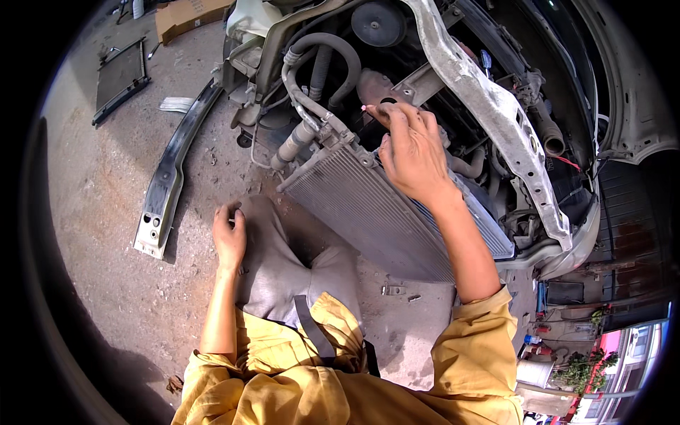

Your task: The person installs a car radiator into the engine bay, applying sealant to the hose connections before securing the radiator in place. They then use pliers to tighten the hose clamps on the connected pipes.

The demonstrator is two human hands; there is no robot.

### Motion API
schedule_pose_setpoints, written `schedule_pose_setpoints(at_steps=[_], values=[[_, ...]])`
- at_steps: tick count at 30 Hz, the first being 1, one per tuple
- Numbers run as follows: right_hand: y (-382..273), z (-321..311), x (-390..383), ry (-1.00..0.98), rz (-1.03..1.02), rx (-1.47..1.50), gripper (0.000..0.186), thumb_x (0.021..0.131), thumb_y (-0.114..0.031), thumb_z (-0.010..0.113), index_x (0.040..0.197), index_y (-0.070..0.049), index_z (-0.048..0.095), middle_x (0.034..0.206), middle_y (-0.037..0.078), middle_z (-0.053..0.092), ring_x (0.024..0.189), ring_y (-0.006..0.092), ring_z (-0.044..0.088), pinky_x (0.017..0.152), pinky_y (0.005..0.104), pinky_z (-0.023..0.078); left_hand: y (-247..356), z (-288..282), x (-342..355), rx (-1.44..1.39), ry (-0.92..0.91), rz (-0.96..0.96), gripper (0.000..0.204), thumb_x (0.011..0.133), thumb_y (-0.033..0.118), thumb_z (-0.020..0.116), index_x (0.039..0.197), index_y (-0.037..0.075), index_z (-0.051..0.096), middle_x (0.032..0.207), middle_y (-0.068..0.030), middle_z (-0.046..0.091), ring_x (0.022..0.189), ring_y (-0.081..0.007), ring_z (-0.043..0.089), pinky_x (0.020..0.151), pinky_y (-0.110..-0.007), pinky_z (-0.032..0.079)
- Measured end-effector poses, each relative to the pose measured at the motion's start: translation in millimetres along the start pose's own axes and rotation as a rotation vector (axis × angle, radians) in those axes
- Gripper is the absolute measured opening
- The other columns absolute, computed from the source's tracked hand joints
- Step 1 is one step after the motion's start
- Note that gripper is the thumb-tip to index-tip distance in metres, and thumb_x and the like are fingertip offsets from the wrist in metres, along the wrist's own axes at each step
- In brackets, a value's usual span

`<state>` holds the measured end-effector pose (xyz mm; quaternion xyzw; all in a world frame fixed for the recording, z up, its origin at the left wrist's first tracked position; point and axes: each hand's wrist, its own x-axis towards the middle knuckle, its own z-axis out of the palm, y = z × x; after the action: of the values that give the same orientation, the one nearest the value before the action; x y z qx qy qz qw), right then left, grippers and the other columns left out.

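My right hand (414,156) reaches over the top edge of a finned car radiator (368,212), into the open front of the car. Its fingers are bent, and a small pink-tipped thing (364,108) shows at the fingertips; its kind is too small to tell. The thumb stands beside the fingers, near a rusty brown part (374,86). On my knee rests my left hand (229,232), loosely curled, with thumb and fingers apart and nothing visible in it. The radiator leans tilted in front of me, a thick hose (347,60) curving above its left end.
A bare metal crossbeam (496,106) spans the engine bay. On the ground to the left lie a long black bumper bar (172,170), another radiator (122,79) and a cardboard box (188,18). A small metal bracket (393,290) lies below the radiator.
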<state>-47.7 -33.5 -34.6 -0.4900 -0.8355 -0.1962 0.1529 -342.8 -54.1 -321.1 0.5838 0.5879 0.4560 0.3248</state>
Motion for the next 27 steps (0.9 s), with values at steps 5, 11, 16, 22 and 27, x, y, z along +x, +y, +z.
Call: schedule_pose_setpoints(at_steps=[5, 11, 16, 22, 27], values=[[3.8, 13.5, 11.4, -0.109, -0.019, -0.059, 0.046, 0.084, -0.005, 0.059, 0.129, 0.002, 0.054, 0.122, 0.011, 0.067, 0.124, 0.0299, 0.055, 0.104, 0.0456, 0.036, -117.2, -16.4, -41.1, -0.049, 0.179, -0.282, 0.024, 0.093, 0.008, 0.056, 0.111, -0.003, 0.068, 0.105, -0.0194, 0.071, 0.1, -0.0293, 0.068, 0.092, -0.039, 0.051], [-2.5, 14.6, 11.8, -0.126, 0.005, -0.125, 0.04, 0.087, -0.006, 0.058, 0.126, 0.003, 0.054, 0.115, 0.013, 0.067, 0.122, 0.0306, 0.055, 0.102, 0.0473, 0.037, -222.1, -51.0, -67.4, -0.029, 0.171, -0.473, 0.025, 0.092, 0.007, 0.055, 0.11, -0.004, 0.068, 0.102, -0.0146, 0.072, 0.095, -0.0224, 0.067, 0.091, -0.035, 0.052], [-4.1, 16.2, 22.2, -0.116, 0.217, -0.015, 0.034, 0.089, -0.009, 0.059, 0.122, 0.002, 0.055, 0.117, 0.018, 0.067, 0.113, 0.0367, 0.059, 0.099, 0.0469, 0.04, -250.1, -61.9, -80.3, -0.016, 0.111, -0.505, 0.022, 0.092, 0.006, 0.056, 0.108, -0.004, 0.067, 0.099, -0.0139, 0.071, 0.092, -0.0211, 0.066, 0.088, -0.034, 0.052], [10.4, 20.4, 33.6, -0.136, 0.239, 0.088, 0.032, 0.091, -0.012, 0.057, 0.12, 0.003, 0.055, 0.115, 0.022, 0.066, 0.105, 0.0423, 0.059, 0.096, 0.0491, 0.042, -243.1, -50.8, -82.3, -0.058, 0.086, -0.539, 0.02, 0.091, 0.006, 0.057, 0.105, -0.004, 0.068, 0.094, -0.0126, 0.07, 0.088, -0.0197, 0.065, 0.084, -0.034, 0.052], [7.6, 14.1, 39.2, -0.173, 0.232, -0.074, 0.031, 0.092, -0.011, 0.056, 0.119, 0.004, 0.055, 0.11, 0.02, 0.068, 0.104, 0.0393, 0.06, 0.095, 0.0486, 0.041, -246.9, -39.6, -86.6, -0.049, 0.083, -0.534, 0.02, 0.091, 0.007, 0.057, 0.104, -0.004, 0.068, 0.092, -0.0136, 0.07, 0.087, -0.0208, 0.066, 0.084, -0.034, 0.052]])
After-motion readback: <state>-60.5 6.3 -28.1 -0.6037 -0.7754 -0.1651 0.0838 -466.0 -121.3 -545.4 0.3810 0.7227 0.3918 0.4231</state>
